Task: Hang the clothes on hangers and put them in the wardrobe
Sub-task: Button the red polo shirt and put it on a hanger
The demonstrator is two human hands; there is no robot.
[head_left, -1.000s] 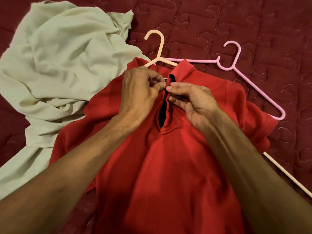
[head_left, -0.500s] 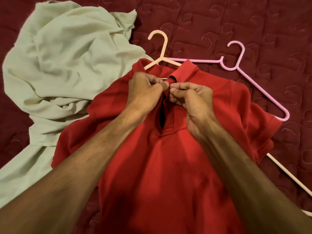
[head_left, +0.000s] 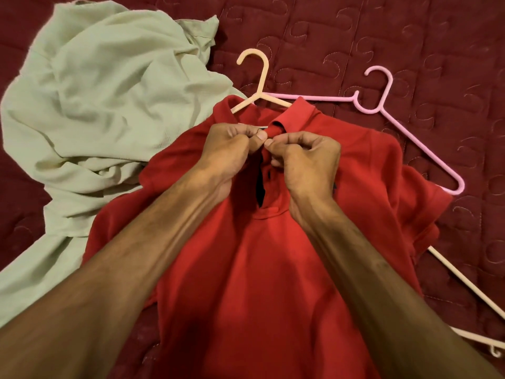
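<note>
Your left hand [head_left: 229, 151] and right hand [head_left: 306, 157] pinch red knit polo shirt [head_left: 259, 269] between them | placket top just closed | buttoning looks nearly done

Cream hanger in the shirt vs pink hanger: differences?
Colour: the cream hanger is pale cream, the pink hanger pink.
Load: the cream hanger's arms run under the red shirt's collar, only hook and neck showing; the pink hanger carries nothing and lies almost wholly bare.
Place: the cream hanger sits left of the pink hanger.
Shared: both lie flat on the maroon quilt, hooks pointing away.
</note>
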